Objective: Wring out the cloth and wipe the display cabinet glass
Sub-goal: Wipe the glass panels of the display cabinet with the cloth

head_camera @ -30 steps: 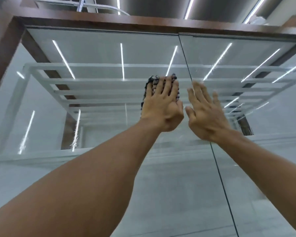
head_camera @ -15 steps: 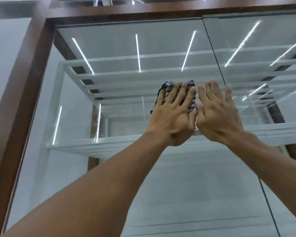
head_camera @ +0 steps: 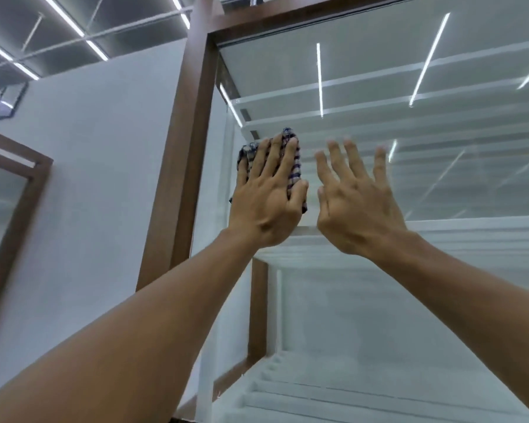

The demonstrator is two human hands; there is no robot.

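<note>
The left hand [head_camera: 268, 196] lies flat on the cloth [head_camera: 293, 175], pressing it against the cabinet glass [head_camera: 440, 270] near the glass's left edge. At its 3 o'clock, just beside it and apart, the right hand [head_camera: 353, 203] is spread on the same pane. The frame post [head_camera: 190, 148] stands at the left hand's 9 o'clock, a wall [head_camera: 104, 178] beyond it. Shelves [head_camera: 409, 96] lie behind the glass, toward 12 and 6 o'clock.
</note>
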